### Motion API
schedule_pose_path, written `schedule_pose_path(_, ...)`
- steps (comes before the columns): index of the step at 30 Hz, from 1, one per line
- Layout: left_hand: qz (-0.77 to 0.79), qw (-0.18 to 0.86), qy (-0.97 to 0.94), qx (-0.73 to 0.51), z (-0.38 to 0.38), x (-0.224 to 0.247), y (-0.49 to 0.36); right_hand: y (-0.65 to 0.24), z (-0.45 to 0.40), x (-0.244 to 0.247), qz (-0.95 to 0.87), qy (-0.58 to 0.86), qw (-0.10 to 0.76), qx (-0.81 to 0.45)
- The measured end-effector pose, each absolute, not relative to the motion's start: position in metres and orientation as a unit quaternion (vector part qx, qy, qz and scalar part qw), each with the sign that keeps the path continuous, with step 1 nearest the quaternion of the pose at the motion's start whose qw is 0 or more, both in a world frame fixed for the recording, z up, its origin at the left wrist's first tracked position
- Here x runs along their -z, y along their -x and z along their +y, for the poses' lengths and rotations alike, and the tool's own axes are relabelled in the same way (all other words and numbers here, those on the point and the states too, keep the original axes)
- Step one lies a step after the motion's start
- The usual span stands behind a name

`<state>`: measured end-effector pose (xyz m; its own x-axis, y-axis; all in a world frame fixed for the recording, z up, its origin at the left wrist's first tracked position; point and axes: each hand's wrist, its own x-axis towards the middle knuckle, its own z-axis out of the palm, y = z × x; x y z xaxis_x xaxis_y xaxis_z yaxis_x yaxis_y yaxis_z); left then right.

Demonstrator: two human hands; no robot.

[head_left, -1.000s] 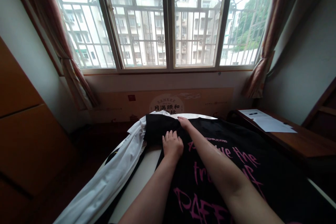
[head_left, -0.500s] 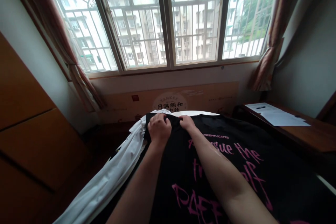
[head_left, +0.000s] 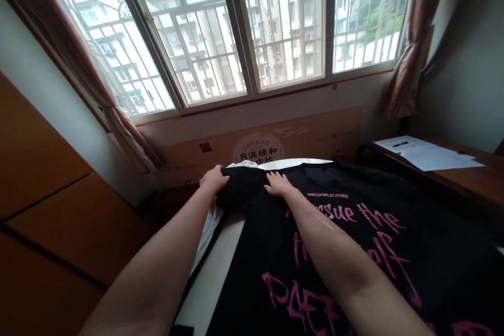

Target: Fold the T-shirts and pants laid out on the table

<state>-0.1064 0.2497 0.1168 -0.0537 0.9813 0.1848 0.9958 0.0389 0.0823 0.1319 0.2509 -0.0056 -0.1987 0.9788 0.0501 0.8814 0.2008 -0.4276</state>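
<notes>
A black T-shirt (head_left: 354, 257) with pink lettering lies spread over a white surface (head_left: 218, 268). My left hand (head_left: 213, 178) is closed on the end of the shirt's left sleeve, which stretches out flat toward the far side. On the shirt's shoulder, beside the far edge, my right hand (head_left: 279, 185) rests palm down with its fingers spread. A white garment (head_left: 208, 231) shows partly from beneath the black sleeve and my left forearm.
Sheets of white paper (head_left: 429, 155) and a dark pen-like thing lie on a wooden desk (head_left: 488, 168) at the right. Behind the white surface, a printed cardboard panel (head_left: 220, 155) stands below the barred window (head_left: 236, 37). A wooden cabinet (head_left: 43, 184) is at the left.
My left hand has moved left, drawing the sleeve outward, and a strip of white surface now shows below it. My right hand has stayed at the shoulder, its fingers now flatter. The view has tilted.
</notes>
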Motion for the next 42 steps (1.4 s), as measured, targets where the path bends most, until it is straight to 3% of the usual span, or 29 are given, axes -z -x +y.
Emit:
schedule_pose_path(10, -0.65, 0.119, 0.723, 0.198, 0.272, -0.128, 0.089, -0.127, 0.249, -0.006, -0.758, 0.619, 0.146, -0.147)
schedule_pose_path(17, -0.686, 0.099, 0.701, 0.169, 0.275, -0.114, 0.101, -0.12, 0.245, 0.003, -0.755, 0.626, 0.13, -0.148)
schedule_pose_path(23, -0.554, 0.249, 0.783, 0.133, 0.221, -0.101, 0.058, -0.118, 0.245, 0.0, -0.714, 0.669, 0.141, -0.152)
schedule_pose_path(27, -0.437, 0.136, 0.889, -0.014, 0.152, -0.065, 0.019, -0.13, 0.248, -0.003, -0.652, 0.722, 0.183, -0.142)
schedule_pose_path(33, -0.466, -0.018, 0.884, -0.03, 0.107, -0.019, 0.01, -0.14, 0.251, 0.004, -0.677, 0.711, 0.125, -0.144)
schedule_pose_path(42, -0.498, -0.031, 0.867, 0.0, 0.106, -0.015, 0.017, -0.133, 0.249, -0.004, -0.663, 0.729, 0.117, -0.123)
